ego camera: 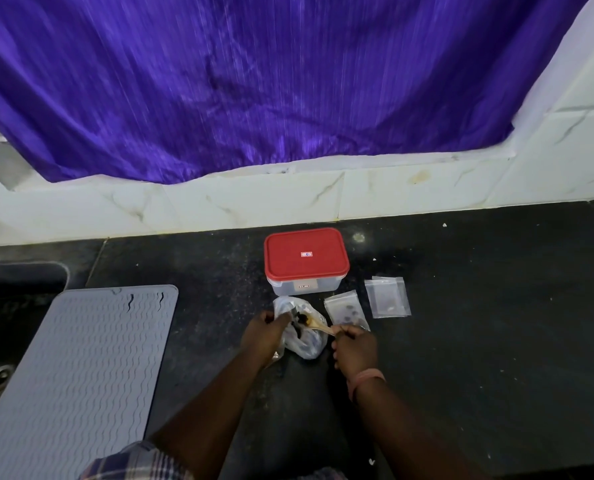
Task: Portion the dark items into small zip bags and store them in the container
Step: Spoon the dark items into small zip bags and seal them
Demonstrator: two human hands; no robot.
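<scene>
One view, head cam. My left hand point(266, 332) grips the supply bag point(300, 329) mouth; my right hand point(354, 344) pinches the wooden spoon point(319, 326), handle running left-right, bowl inside the bag. Filled zip bag point(345, 308) lies just right; container point(306, 261) far, lidded.

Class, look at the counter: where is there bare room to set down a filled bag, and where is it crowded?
Bare counter lies right of the empty bags, and between the mat and the box. It is crowded in front of the box: the big bag, spoon, filled bag and both hands.
</scene>
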